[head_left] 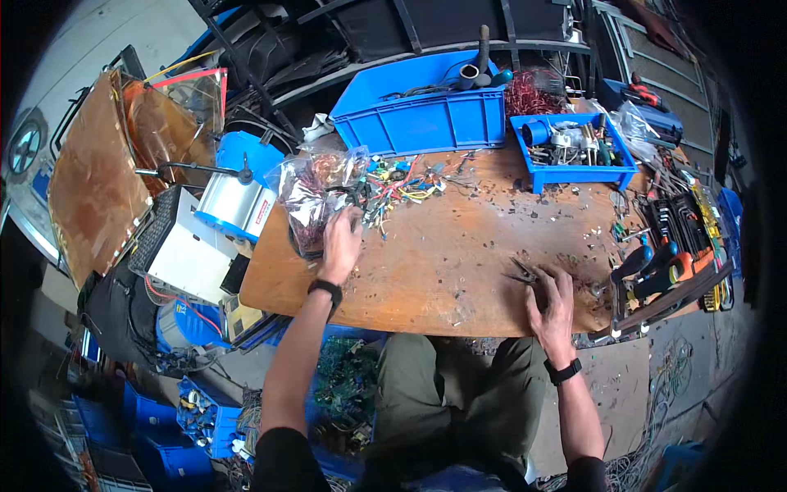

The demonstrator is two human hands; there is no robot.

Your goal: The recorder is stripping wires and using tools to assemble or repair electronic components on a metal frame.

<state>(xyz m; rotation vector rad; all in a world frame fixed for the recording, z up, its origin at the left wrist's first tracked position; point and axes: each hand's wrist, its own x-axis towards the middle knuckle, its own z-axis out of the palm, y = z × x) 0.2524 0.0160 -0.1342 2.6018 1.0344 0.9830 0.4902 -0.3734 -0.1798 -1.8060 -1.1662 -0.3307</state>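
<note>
My left hand (339, 244) reaches over the table with its fingers curled at the edge of a clear plastic bag (305, 201) of reddish wire. What those fingers grip, if anything, is hidden. Just beyond them lies a pile of cut coloured wires (402, 182), with yellow, red, green and white pieces. Near the front edge, my right hand (552, 310) rests low on the tabletop. Its fingers are bent over a small dark pair of pliers (522, 271), whose pointed jaws stick out to the left; the handles are covered by the hand.
The wooden table (426, 271) carries scattered scraps. Behind stand a large blue bin (418, 123) and a blue tray (578, 176) of metal parts. At right is a tool rack (676, 275) with screwdrivers. A blue and silver machine (238, 201) stands left. Below sits a crate of green scrap (348, 369).
</note>
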